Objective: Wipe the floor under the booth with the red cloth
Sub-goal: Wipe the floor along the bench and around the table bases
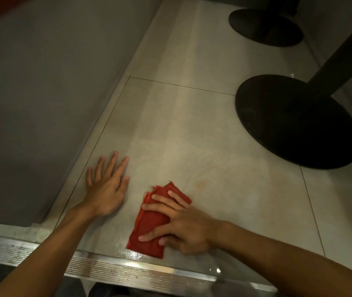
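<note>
My right hand [183, 226] lies flat on the folded red cloth [151, 224], fingers [162, 200] spread and straight, pressing it to the floor [192, 136] rather than gripping it. The cloth sits on pale tile just beyond the metal edge strip [106, 269], beside a wet shine. My left hand [106, 189] rests palm down near it, fingers splayed, holding nothing, close to the grey booth panel [42, 103]. A black table base [294, 121] stands well apart.
</note>
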The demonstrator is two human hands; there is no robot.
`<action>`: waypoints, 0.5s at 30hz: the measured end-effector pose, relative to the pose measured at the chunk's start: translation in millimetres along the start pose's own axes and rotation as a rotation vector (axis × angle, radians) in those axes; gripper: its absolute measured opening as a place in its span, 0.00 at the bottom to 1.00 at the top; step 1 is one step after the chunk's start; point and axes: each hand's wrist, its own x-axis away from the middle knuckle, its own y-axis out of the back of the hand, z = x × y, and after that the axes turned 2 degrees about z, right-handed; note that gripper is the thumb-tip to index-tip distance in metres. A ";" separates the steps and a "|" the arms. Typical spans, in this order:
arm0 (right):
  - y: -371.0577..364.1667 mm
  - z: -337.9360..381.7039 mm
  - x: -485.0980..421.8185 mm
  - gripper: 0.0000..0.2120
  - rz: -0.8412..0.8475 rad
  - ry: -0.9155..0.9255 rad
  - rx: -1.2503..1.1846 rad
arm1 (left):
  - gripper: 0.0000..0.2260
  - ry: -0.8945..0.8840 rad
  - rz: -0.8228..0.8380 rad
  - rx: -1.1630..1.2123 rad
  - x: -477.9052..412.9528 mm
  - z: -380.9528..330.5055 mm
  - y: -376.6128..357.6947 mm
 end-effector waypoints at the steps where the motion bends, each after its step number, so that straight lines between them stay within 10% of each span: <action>1: 4.0 -8.6 0.0 0.18 -0.005 -0.003 0.008 | 0.28 -0.001 0.000 0.003 0.2 -0.1 0.1; 15: 55.8 -104.7 27.1 0.18 -0.291 -0.631 -0.094 | 0.27 0.005 -0.008 0.014 0.4 1.3 -2.2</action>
